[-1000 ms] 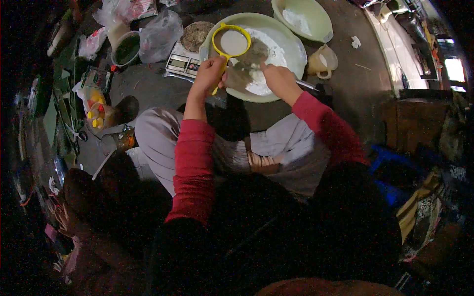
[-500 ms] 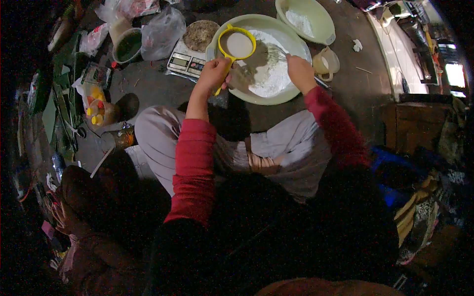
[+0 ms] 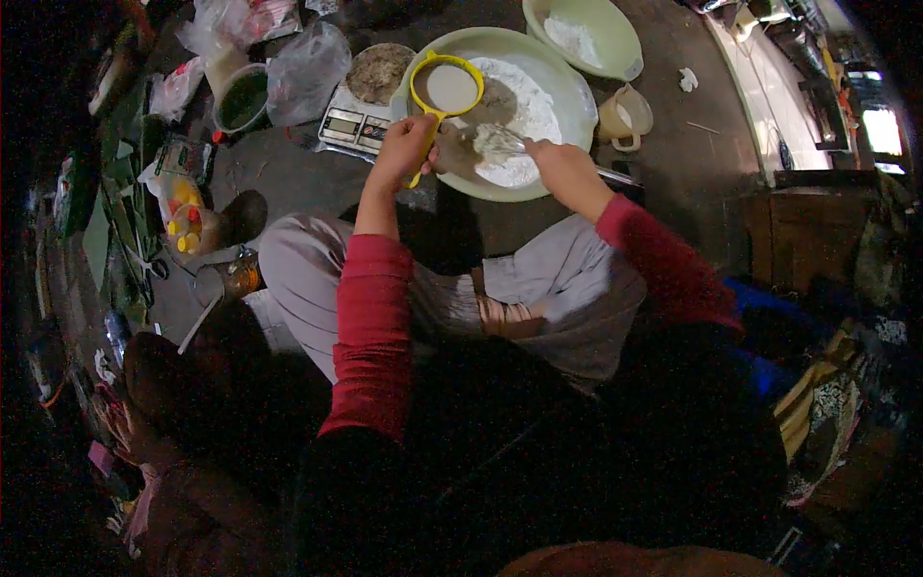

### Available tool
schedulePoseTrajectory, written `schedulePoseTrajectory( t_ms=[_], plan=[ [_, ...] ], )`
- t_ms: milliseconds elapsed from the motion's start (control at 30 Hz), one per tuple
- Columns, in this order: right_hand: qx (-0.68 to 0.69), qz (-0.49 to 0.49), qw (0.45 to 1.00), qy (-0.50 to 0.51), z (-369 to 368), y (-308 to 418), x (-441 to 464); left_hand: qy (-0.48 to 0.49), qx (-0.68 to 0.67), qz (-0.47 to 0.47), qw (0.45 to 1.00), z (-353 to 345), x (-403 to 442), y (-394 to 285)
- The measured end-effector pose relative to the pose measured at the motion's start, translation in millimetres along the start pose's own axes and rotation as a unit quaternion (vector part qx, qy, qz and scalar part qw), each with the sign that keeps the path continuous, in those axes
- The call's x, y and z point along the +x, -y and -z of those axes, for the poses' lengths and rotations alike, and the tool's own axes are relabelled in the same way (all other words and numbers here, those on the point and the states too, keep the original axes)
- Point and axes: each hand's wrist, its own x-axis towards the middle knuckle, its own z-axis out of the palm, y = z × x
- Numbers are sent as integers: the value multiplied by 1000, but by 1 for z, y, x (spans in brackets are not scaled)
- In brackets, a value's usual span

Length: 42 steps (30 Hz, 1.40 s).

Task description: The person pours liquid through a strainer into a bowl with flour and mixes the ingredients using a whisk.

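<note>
My left hand (image 3: 405, 154) is closed around the handle of a yellow-rimmed sieve (image 3: 449, 88), which is held over the left side of a large pale green basin (image 3: 588, 108). Something smooth and whitish lies in the sieve; whether it is powder or liquid I cannot tell. White flour (image 3: 524, 96) covers much of the basin's inside. In my right hand (image 3: 569, 173) is a wire whisk (image 3: 511, 140), its head down in the basin with a pale, wet-looking clump around its wires.
A digital scale (image 3: 354, 128) sits left of the basin, a round brown lump (image 3: 381, 72) behind it. To the right stand a beige jug (image 3: 625, 117) and a second green basin (image 3: 615, 63) with white powder. Plastic bags (image 3: 308, 72) and a green-filled tub (image 3: 240, 99) lie left.
My right hand has moved left and slightly down, drawing the whisk and its pale clump toward the middle of the basin. The sieve stays over the basin's left side.
</note>
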Motion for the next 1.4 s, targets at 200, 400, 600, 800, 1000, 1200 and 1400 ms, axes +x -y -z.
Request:
schedulePoseTrajectory(
  t_ms=[200, 400, 600, 800, 1000, 1200, 1400],
  plan=[
    [-45, -55, 997, 14, 4, -31, -2, 3, -1, 0, 1000, 2, 1, 2],
    [-45, -115, 990, -62, -35, -40, 39, 3, -9, 4, 1000, 2, 5, 6],
    [37, -158, 986, -28, -32, 3, 54, -20, 17, 6, 1000, -5, -4, -6],
    [73, -40, 994, -70, -25, 23, 27, -15, -4, 11, 1000, -2, -3, -3],
    [23, 6, 999, -22, 1, -6, -14, -4, 4, 8, 1000, 2, 1, 0],
    [-68, -90, 993, -13, -13, -31, 8, 7, -22, 2, 1000, 3, 1, 3],
    [8, -149, 985, -83, -41, -27, 41, 14, -12, 2, 1000, -1, 1, -1]
  ],
)
